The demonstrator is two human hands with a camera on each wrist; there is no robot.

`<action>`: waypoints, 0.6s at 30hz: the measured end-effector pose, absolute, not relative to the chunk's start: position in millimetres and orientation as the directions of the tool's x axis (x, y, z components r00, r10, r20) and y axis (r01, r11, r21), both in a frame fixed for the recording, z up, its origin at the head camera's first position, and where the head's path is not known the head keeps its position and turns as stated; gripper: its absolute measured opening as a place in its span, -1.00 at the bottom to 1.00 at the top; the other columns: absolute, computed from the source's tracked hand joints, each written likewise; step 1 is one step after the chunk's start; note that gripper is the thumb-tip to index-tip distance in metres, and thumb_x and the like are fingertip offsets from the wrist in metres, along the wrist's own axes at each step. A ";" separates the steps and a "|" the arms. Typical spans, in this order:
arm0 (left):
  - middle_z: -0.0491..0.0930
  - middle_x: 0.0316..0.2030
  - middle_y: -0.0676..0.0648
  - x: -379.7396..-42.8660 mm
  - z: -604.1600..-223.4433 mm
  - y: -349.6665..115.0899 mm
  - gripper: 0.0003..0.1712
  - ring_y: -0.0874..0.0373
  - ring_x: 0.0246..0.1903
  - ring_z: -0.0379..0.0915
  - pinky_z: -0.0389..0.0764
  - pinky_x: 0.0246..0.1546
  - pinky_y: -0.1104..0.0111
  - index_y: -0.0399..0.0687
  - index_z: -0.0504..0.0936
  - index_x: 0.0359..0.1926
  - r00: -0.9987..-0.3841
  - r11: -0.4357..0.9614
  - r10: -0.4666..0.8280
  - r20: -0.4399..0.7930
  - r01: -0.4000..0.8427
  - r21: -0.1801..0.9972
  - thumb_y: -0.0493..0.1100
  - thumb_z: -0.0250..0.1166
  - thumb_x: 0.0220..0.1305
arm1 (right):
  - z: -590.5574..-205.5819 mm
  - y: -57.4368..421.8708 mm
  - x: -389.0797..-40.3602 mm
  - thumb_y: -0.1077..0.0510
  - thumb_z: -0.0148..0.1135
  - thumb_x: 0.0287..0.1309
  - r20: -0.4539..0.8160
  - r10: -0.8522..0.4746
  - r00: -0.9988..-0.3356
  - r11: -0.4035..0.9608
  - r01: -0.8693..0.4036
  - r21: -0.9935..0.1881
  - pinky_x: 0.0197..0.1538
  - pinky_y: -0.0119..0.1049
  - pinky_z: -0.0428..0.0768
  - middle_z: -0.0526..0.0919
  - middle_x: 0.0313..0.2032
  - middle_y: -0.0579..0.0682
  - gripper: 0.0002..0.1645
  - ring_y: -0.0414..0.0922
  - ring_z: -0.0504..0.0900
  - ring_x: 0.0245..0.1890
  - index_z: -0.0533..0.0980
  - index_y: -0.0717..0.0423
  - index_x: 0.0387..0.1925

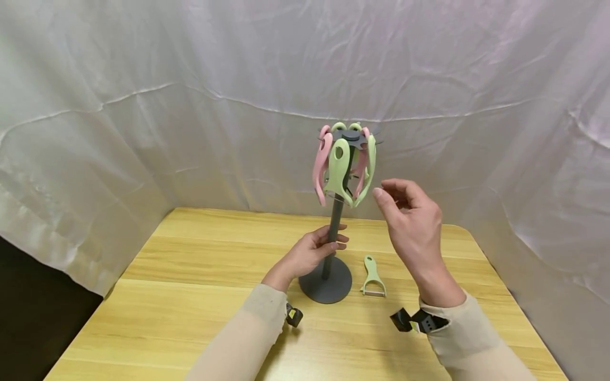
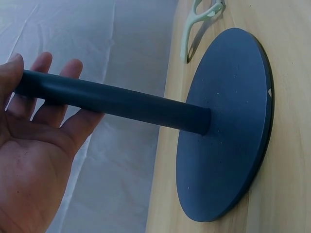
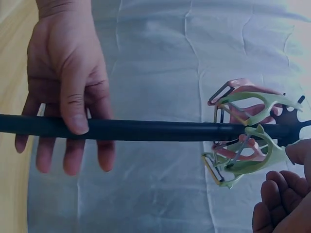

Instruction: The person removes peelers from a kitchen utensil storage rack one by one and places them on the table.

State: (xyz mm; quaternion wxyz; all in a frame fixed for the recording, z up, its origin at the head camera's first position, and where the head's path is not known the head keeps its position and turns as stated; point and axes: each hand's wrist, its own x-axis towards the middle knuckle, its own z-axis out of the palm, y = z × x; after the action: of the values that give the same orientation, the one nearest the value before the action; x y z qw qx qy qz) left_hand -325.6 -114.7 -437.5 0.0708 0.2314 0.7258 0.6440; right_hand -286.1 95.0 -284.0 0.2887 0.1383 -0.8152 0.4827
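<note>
A dark grey stand with a round base rises from the table, and several peelers hang by their handle holes from its top hooks. Among them are a green peeler at the front and a pink peeler on the left. My left hand holds the pole low down, thumb on one side, fingers extended behind it. To the right of the hanging peelers my right hand is raised, fingers loosely bent, thumb apart, nothing held. Another green peeler lies on the table right of the base.
The wooden table carries the stand near its middle. A pale cloth curtain hangs behind the table and along its sides. Small black cameras are strapped at both wrists.
</note>
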 end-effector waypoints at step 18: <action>0.66 0.25 -0.15 -324.2 -438.0 -114.2 -0.50 -0.03 0.26 0.63 0.65 0.25 0.12 0.08 0.44 0.50 -0.888 0.072 0.416 0.196 0.247 0.966 -0.22 0.14 0.64 | -259.4 90.5 -300.6 0.02 0.49 0.32 0.575 -0.041 -0.817 0.365 -0.548 -0.753 -0.09 -0.52 0.61 0.78 -0.01 0.02 -0.58 -0.24 0.67 -0.13 0.69 0.12 0.13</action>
State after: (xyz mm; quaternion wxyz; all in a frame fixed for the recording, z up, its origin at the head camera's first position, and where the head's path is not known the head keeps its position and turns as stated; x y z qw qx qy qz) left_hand -324.2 -114.2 -438.0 0.0656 0.2273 0.7293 0.6420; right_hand -300.6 90.5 -259.4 0.2382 0.1863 -0.7910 0.5318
